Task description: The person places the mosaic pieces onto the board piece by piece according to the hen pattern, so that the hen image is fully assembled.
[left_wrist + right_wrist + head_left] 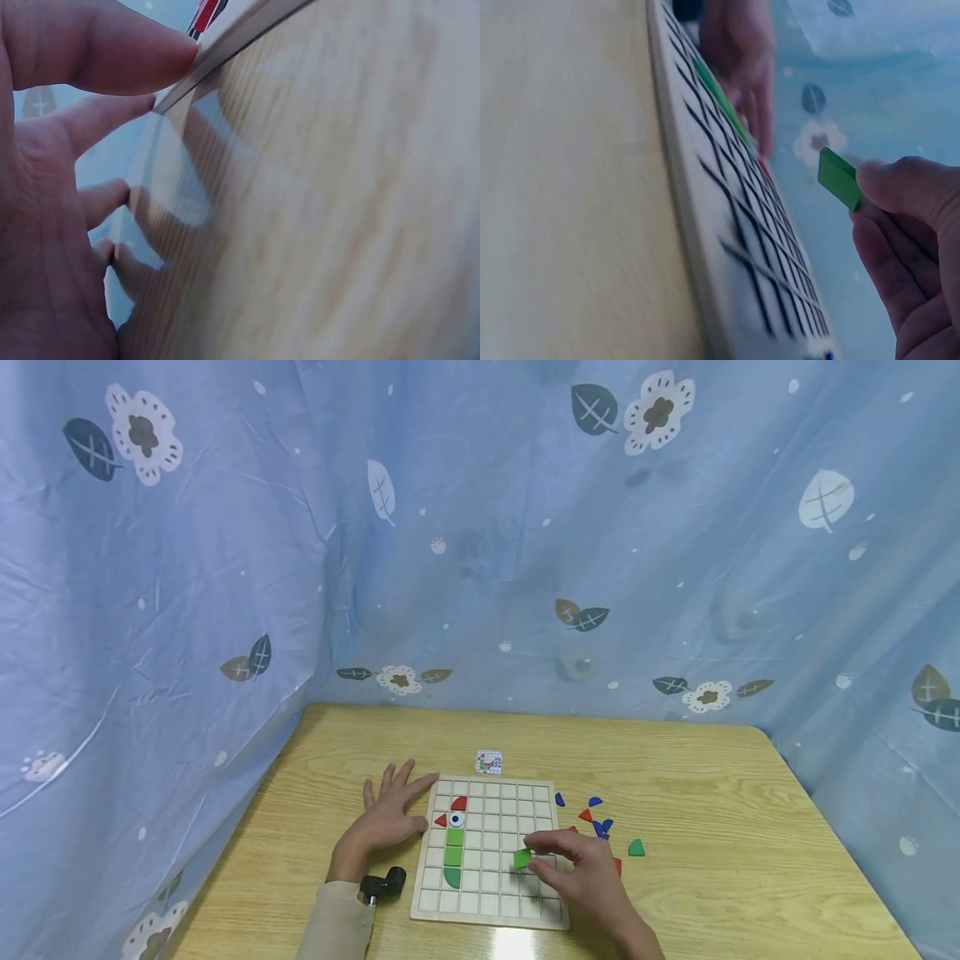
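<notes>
A pale wooden grid board (491,904) lies on the table. My right hand (581,872) pinches a green square tile (522,858) between thumb and fingers above the board's right half; the right wrist view shows the tile (838,178) held clear of the grid. Spread at the board's left edge is my left hand (386,817), thumb and index finger touching the rim. Down the board's left side run a red quarter-round piece (460,803), a red triangle (441,820), a round eye piece (456,819), two green squares (453,847) and a dark green quarter-round piece (452,877).
Right of the board lie several loose pieces: blue ones (596,802), a red triangle (586,815) and a green quarter-round (637,847). A small pattern card (489,762) sits beyond the far edge. A blue curtain (480,568) hangs behind the table (675,768).
</notes>
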Available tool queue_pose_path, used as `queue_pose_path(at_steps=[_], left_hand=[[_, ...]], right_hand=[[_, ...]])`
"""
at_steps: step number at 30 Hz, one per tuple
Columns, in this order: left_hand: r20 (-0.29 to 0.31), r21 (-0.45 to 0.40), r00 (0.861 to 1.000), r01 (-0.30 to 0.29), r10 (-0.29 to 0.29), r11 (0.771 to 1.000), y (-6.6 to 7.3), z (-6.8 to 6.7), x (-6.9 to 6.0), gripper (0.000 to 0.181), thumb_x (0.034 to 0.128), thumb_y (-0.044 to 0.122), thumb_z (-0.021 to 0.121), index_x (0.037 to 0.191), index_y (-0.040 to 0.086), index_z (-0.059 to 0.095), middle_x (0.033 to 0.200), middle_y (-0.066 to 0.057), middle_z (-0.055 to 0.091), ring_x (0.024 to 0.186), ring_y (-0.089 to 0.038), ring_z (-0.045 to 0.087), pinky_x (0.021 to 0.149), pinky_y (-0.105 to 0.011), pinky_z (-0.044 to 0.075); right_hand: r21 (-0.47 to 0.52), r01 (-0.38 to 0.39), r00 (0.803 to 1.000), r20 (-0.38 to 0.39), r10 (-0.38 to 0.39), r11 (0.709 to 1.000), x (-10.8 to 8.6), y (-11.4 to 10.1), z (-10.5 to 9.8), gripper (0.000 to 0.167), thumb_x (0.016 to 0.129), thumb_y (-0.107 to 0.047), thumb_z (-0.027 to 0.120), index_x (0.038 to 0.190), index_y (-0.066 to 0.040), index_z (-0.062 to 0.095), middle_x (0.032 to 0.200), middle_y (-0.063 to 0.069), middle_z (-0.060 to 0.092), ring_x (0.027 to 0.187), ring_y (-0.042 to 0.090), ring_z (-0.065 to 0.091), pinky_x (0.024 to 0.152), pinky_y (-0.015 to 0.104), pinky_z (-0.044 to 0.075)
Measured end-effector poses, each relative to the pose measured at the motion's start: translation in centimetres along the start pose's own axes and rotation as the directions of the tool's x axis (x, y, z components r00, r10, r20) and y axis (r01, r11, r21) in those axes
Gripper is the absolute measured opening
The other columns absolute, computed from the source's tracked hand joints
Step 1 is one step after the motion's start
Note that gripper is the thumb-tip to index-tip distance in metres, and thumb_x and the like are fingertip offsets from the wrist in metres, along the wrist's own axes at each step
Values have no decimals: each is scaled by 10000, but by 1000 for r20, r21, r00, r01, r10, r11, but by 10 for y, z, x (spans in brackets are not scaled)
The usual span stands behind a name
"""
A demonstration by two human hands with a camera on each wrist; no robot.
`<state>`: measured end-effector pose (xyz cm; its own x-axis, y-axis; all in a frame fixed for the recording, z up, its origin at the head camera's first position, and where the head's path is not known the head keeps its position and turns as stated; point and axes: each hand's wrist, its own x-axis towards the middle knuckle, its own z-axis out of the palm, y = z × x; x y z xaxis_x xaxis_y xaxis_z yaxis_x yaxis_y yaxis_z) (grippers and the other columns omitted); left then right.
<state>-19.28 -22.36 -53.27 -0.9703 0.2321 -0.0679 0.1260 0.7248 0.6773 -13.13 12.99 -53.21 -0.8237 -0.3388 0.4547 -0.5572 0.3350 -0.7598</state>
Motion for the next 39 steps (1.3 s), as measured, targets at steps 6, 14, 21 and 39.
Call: queue_pose_path(at_steps=[6, 14, 21, 39], left_hand=[[-2, 0, 1000, 4, -4, 1000, -1, 2, 0, 854, 819, 152, 710, 1649, 232, 524, 1837, -208, 138, 1691, -513, -75, 1241, -786, -183], [0, 11, 1000, 7, -7, 1000, -1, 2, 1, 849, 831, 165, 706, 1655, 242, 516, 1838, -202, 138, 1694, -507, -70, 1246, -782, -185], [1, 4, 1000, 5, -5, 1000, -1, 1, 0, 856, 820, 154, 705, 1652, 239, 521, 1835, -209, 146, 1690, -516, -71, 1245, -789, -178], [-1, 1, 1000, 13, -13, 1000, -3, 2, 2, 853, 825, 147, 709, 1652, 243, 522, 1838, -200, 144, 1694, -503, -73, 1246, -782, -185]], right_hand=[[40, -84, 995, 48, 82, 996, 1, -11, 31, 240, 904, -63, 878, 1136, -117, 848, 1077, -5, 852, 938, 158, 803, 872, 308, 671], [18, -137, 979, 155, 132, 990, 1, -21, 56, 244, 925, -97, 862, 1166, -128, 845, 1119, -30, 844, 1016, 83, 769, 969, 260, 608], [-31, -96, 974, 204, 101, 995, 3, -24, 66, 274, 923, -34, 830, 1175, -140, 838, 1124, -47, 829, 1000, 40, 720, 933, 261, 607], [-114, -133, 965, 212, 155, 985, 3, -25, 63, 304, 925, -103, 840, 1221, -170, 831, 1182, -79, 817, 1080, 49, 730, 984, 286, 606]])
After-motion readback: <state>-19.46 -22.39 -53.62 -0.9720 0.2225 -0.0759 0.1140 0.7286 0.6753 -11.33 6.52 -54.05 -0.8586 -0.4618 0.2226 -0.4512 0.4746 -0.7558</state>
